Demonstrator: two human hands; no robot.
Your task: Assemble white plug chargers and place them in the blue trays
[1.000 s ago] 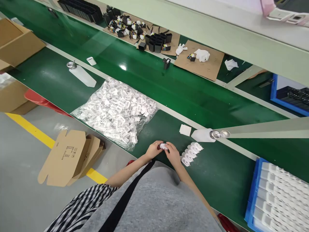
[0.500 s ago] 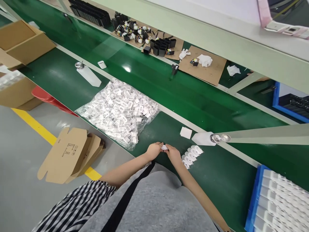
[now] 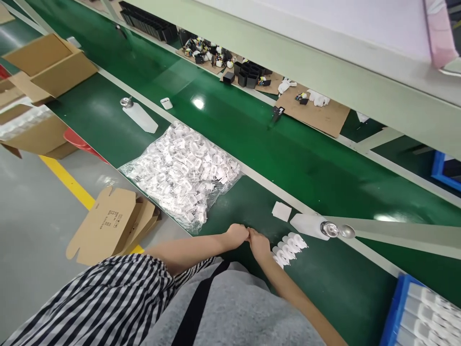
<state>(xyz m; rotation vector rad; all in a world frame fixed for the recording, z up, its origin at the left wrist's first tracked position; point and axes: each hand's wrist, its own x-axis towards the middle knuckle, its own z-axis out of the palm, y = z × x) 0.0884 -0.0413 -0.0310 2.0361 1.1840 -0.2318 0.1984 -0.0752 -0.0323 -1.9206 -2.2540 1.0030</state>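
My left hand (image 3: 237, 235) and my right hand (image 3: 258, 242) meet fingertip to fingertip over the near edge of the green bench (image 3: 324, 283). Both are curled closed; whatever small part sits between them is hidden by the fingers. Just right of my right hand lies a short row of white plastic parts (image 3: 288, 250). A clear bag full of the same white parts (image 3: 183, 173) lies to the left of my hands. A white squeeze bottle with a metal cap (image 3: 313, 226) lies on its side beyond the row.
A small white pad (image 3: 281, 211) lies by the bottle. A blue tray of white parts (image 3: 421, 312) sits at the right. Another bottle (image 3: 139, 115) lies far left. Cardboard boxes (image 3: 46, 65) and a flattened carton (image 3: 111, 226) are on the left; black parts (image 3: 248, 77) across the belt.
The view has swung down and left. My hands closed tighter together, and the small white part seen between the fingers earlier is now hidden.
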